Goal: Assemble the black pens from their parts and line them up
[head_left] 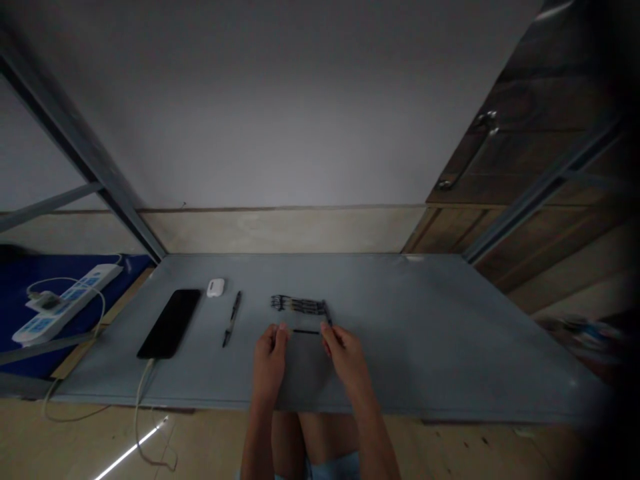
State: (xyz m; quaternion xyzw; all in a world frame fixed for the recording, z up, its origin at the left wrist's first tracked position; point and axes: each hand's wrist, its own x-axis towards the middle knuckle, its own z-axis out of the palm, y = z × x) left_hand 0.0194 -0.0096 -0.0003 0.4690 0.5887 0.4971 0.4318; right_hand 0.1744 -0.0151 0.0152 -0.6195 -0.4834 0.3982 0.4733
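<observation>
Between my two hands a thin dark rod (306, 331), like a pen refill, spans the gap just above the grey table. My left hand (270, 350) pinches its left end with thumb and fingertips. The fingers of my right hand (344, 350) are closed at the other end, where a dark piece (327, 313) sticks up from the fingertips. Just beyond my hands lies a row of several dark pens (298, 305), side by side. A single pen (232, 319) rests on the table to the left of my left hand.
On the grey table (425, 333), a black phone (171, 324) with a white cable and a white earbud case (215, 287) lie at the left. A power strip (67, 303) sits on a blue surface beyond. Metal posts rise at both back corners, before the wall.
</observation>
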